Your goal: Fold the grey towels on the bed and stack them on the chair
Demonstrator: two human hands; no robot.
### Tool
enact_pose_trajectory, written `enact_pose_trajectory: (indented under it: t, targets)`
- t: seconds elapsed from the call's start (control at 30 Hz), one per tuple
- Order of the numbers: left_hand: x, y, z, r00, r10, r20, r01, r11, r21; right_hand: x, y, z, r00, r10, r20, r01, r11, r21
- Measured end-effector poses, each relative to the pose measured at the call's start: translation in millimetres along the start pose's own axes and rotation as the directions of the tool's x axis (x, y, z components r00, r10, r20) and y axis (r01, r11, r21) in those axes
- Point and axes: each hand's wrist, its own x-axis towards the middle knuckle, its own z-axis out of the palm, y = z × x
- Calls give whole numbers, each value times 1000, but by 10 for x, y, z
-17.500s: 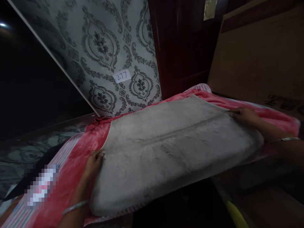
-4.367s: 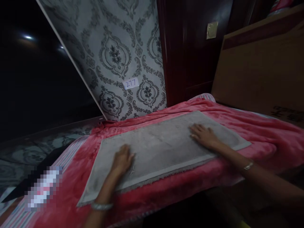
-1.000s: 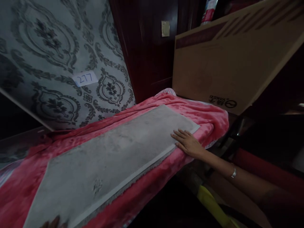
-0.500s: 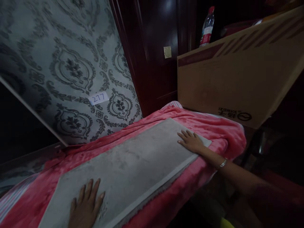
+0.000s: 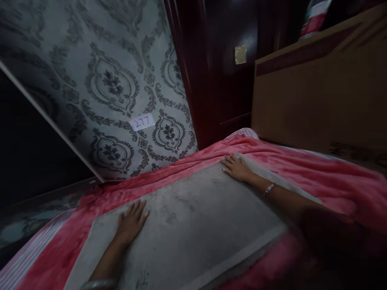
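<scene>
A long grey fabric mat (image 5: 193,225) with a pale border along its near edge lies flat on a pink plush blanket (image 5: 281,177). My left hand (image 5: 133,221) rests palm down on the mat's far left part, fingers spread. Close to the far right corner of the mat, my right hand (image 5: 237,167) also lies flat with its fingers stretched out. Neither hand holds anything. Each wrist wears a silver-coloured bracelet.
Behind the blanket stands a wall with patterned wallpaper and a paper label (image 5: 142,121) reading 277. A dark red door or panel (image 5: 223,80) adjoins it. At right is a large cardboard box (image 5: 317,92), with a bottle (image 5: 315,20) by its top edge.
Both hands have slid across the mat toward its far edge, still flat. My view has come closer and turned left, so the wall and box appear further right.
</scene>
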Motion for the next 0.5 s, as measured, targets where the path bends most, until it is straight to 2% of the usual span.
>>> enact_pose_trajectory:
  t: [0.07, 0.13, 0.27, 0.37, 0.43, 0.5]
  targets:
    - [115, -59, -13, 998, -46, 45, 46, 999, -1, 136, 42, 121, 998, 16, 60, -18, 999, 46]
    - [168, -248, 10, 991, -119, 59, 119, 993, 8, 215, 163, 263, 997, 48, 59, -53, 994, 92]
    - [131, -858, 130, 956, -293, 12, 292, 956, 12, 277, 485, 438, 995, 96, 24, -98, 989, 113]
    - [89, -1261, 239, 934, -351, -62, 348, 936, -51, 290, 717, 475, 980, 197, 34, -200, 972, 123]
    - [81, -1402, 297, 927, -360, -104, 352, 932, -86, 301, 886, 537, 969, 243, 32, -245, 958, 149]
    - [80, -1430, 326, 919, -373, -130, 362, 927, -103, 319, 1074, 668, 971, 234, -41, -221, 954, 200]
